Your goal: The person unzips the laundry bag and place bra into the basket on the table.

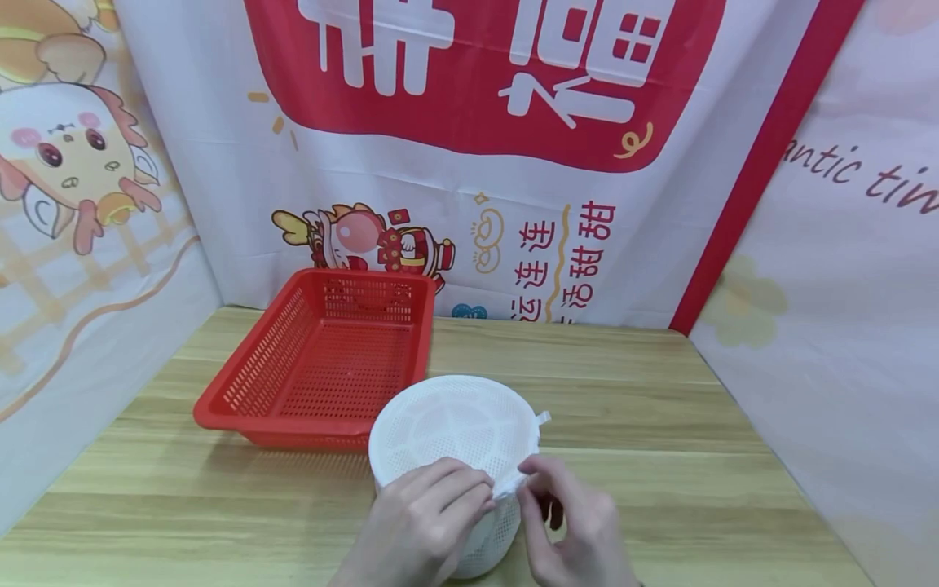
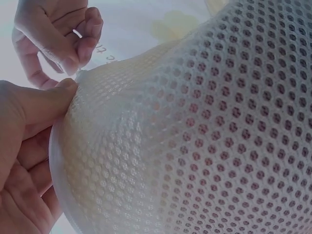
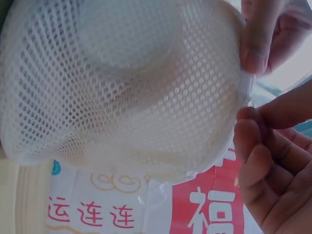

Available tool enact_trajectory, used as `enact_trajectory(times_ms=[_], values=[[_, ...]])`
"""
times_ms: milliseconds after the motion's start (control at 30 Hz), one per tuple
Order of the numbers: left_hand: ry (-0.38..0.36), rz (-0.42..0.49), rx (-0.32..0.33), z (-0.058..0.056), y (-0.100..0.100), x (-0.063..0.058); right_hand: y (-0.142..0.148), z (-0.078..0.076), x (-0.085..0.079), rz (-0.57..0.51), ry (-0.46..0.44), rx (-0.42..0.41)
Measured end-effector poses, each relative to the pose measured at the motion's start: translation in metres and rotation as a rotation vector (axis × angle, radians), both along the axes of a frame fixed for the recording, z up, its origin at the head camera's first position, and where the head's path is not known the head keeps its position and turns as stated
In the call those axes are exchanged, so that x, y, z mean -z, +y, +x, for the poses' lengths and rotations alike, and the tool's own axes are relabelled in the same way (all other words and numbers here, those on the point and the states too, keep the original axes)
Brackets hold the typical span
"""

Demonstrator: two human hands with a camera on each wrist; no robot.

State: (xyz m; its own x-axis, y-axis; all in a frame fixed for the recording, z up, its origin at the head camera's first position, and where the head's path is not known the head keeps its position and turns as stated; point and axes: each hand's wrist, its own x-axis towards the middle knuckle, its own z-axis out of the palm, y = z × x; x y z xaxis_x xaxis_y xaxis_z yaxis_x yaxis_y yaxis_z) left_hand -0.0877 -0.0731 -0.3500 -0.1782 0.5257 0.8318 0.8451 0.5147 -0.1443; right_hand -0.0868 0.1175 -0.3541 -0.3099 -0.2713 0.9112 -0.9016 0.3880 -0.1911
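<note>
A white mesh laundry bag (image 1: 455,420), round and drum-shaped, stands on the table with its flat top upward. My left hand (image 1: 429,518) grips the rim on the near side; in the left wrist view, its thumb lies over the mesh and the fingers (image 2: 36,163) go behind the edge. My right hand (image 1: 575,518) pinches the rim edge just right of the left hand, thumb and index finger together. What lies between those fingertips is too small to make out. A small white tab (image 1: 543,418) sticks out from the rim on the far right.
Behind the bag to the left, a red plastic basket (image 1: 253,420) with slotted walls sits on the wooden table (image 1: 660,456). Printed cloth (image 1: 469,179) hangs along the back, with more cloth (image 1: 829,269) at the right and left sides.
</note>
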Motion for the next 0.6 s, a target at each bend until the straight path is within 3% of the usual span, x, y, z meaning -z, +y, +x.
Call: enact_trajectory(times_ms=[233, 400, 600], values=[[-0.058, 0.03, 0.015, -0.0003, -0.0005, -0.0001, 0.0033, -0.0033, -0.0002, 0.002, -0.043, -0.042], [-0.079, 0.003, 0.002, 0.0007, -0.0007, 0.0009, 0.002, -0.0046, 0.002, 0.023, 0.003, -0.086], [-0.003, -0.008, -0.012, 0.0005, 0.0001, 0.0017, 0.0029, -0.0053, 0.0054, 0.032, -0.023, -0.058]])
